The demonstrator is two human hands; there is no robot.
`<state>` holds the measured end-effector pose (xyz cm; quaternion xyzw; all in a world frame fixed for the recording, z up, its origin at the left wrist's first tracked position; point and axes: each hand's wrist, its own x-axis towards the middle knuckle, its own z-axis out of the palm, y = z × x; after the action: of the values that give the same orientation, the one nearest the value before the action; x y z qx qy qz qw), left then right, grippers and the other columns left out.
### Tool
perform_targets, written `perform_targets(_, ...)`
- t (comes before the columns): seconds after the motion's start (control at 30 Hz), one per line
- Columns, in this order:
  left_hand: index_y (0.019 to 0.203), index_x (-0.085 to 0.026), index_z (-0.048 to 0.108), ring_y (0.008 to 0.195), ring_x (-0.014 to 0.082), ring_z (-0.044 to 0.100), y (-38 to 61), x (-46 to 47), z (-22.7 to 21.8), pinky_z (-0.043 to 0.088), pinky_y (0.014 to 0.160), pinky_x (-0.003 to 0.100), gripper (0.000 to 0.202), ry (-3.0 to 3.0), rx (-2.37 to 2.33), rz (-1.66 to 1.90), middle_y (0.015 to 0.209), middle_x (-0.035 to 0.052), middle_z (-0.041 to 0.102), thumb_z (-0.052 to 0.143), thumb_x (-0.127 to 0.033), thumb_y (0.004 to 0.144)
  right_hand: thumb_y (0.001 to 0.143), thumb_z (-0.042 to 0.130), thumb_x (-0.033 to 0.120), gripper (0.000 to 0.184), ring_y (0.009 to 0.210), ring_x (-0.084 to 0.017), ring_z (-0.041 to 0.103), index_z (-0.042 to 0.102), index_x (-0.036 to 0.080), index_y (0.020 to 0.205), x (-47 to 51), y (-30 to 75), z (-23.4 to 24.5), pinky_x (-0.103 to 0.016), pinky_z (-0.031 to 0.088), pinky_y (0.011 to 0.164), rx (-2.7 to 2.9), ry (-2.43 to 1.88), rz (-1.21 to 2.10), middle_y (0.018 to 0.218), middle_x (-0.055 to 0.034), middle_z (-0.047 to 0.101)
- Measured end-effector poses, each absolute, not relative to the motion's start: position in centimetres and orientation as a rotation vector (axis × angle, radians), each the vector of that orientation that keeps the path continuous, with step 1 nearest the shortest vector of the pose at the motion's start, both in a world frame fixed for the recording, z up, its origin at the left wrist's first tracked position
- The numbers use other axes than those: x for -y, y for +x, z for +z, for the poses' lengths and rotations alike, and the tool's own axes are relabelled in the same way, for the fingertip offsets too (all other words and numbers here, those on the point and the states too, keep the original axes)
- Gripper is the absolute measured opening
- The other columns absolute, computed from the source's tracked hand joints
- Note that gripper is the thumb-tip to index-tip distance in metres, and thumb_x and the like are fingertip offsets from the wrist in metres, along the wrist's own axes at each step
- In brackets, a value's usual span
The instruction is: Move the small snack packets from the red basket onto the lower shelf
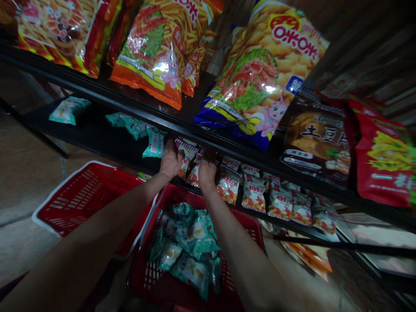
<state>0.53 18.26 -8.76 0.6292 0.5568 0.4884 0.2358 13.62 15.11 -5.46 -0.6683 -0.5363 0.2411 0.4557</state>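
Observation:
My left hand (pixel 171 159) reaches onto the lower shelf. Its fingers are apart, against the left side of a small white-and-red snack bag (pixel 186 159). Beside it, my right hand (pixel 207 170) reaches in among the same kind of bags, with its fingers lost in shadow under the upper shelf. A row of these small bags (pixel 254 193) runs to the right. Just left of my left hand lies a teal snack bag (pixel 155 142). Below my forearms stands a red basket (pixel 146 277) holding several teal snack bags (pixel 191 234).
Another red basket (pixel 87 199) with a white rim stands at the left. Large snack bags (pixel 260 73) fill the upper shelf (pixel 130 108), whose front edge hangs over my hands. More teal bags (pixel 69 109) lie on the lower shelf (pixel 87 134). A dark rail (pixel 344 245) crosses at lower right.

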Motion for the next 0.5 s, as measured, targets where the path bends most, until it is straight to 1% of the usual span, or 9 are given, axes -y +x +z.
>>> perform_targets(0.1,0.136,-0.006,0.031,0.14,0.0297,0.026,0.0,-16.5,-8.3,0.024,0.114,0.049,0.053,1.772,-1.587,1.382,0.146,0.0219,0.034,0.042,-0.026,0.087,0.087,0.03,0.044,0.047,0.124,-0.026,0.046,0.056,0.016,0.114,-11.4,14.9,-5.2,-0.041,0.033,0.105,1.16,-1.693,0.398,0.12,-0.0122,0.06)
perform_targets(0.13,0.136,-0.007,0.032,0.141,0.0293,0.024,-0.2,-15.7,-8.1,0.024,0.115,0.049,0.052,1.811,-1.586,1.377,0.147,0.0213,0.031,0.04,-0.025,0.088,0.086,0.033,0.045,0.049,0.121,-0.025,0.048,0.054,0.015,0.119,-10.2,15.5,-5.4,-0.042,0.035,0.104,1.143,-1.707,0.373,0.123,-0.0136,0.059)
perform_targets(0.17,0.135,-0.008,0.035,0.141,0.0286,0.024,-0.3,-14.9,-7.8,0.024,0.115,0.048,0.05,1.86,-1.573,1.366,0.148,0.0202,0.031,0.039,-0.024,0.088,0.085,0.035,0.045,0.05,0.116,-0.025,0.052,0.053,0.013,0.12,-9.2,16.1,-5.8,-0.042,0.038,0.101,1.132,-1.725,0.382,0.12,-0.0144,0.06)
perform_targets(0.2,0.133,-0.009,0.039,0.14,0.0277,0.026,-0.4,-14.0,-7.6,0.026,0.115,0.047,0.048,1.913,-1.553,1.347,0.148,0.0188,0.032,0.039,-0.022,0.087,0.084,0.037,0.043,0.051,0.114,-0.024,0.054,0.052,0.012,0.121,-8.3,16.7,-6.2,-0.042,0.038,0.101,1.125,-1.742,0.406,0.12,-0.0149,0.06)
perform_targets(0.27,0.128,-0.013,0.046,0.137,0.0255,0.034,-0.2,-12.1,-7.1,0.03,0.114,0.044,0.044,2.028,-1.485,1.249,0.145,0.0154,0.039,0.039,-0.018,0.085,0.082,0.04,0.039,0.054,0.12,-0.024,0.051,0.049,0.009,0.126,-7.0,17.8,-7.0,-0.042,0.036,0.104,1.063,-1.774,0.461,0.128,-0.0175,0.056)
perform_targets(0.3,0.125,-0.014,0.05,0.134,0.025,0.038,0.1,-11.2,-7.0,0.033,0.113,0.043,0.042,2.075,-1.448,1.169,0.142,0.0141,0.044,0.04,-0.016,0.084,0.081,0.042,0.037,0.053,0.12,-0.024,0.051,0.051,0.008,0.125,-6.5,18.3,-7.3,-0.043,0.036,0.105,1.039,-1.796,0.501,0.128,-0.0181,0.056)
perform_targets(0.37,0.12,-0.012,0.055,0.13,0.026,0.045,0.9,-9.4,-6.9,0.038,0.11,0.042,0.041,2.123,-1.42,0.983,0.139,0.0156,0.047,0.04,-0.012,0.082,0.079,0.045,0.035,0.051,0.116,-0.024,0.055,0.054,0.011,0.122,-5.7,19.0,-7.6,-0.043,0.038,0.103,1.049,-1.827,0.573,0.123,-0.0157,0.06)
perform_targets(0.43,0.12,-0.011,0.056,0.129,0.0263,0.045,2.0,-8.0,-7.1,0.038,0.109,0.042,0.043,2.156,-1.407,0.86,0.138,0.0167,0.048,0.041,-0.009,0.08,0.078,0.048,0.033,0.048,0.112,-0.024,0.058,0.058,0.013,0.119,-5.0,19.4,-7.6,-0.042,0.04,0.101,1.101,-1.847,0.625,0.119,-0.0141,0.063)
perform_targets(0.5,0.125,-0.011,0.054,0.132,0.0259,0.043,3.0,-6.9,-7.3,0.038,0.109,0.041,0.048,2.195,-1.361,0.769,0.139,0.0174,0.047,0.043,-0.007,0.078,0.077,0.051,0.033,0.044,0.111,-0.024,0.059,0.062,0.015,0.116,-4.5,19.5,-7.4,-0.043,0.04,0.102,1.178,-1.84,0.656,0.117,-0.0131,0.065)
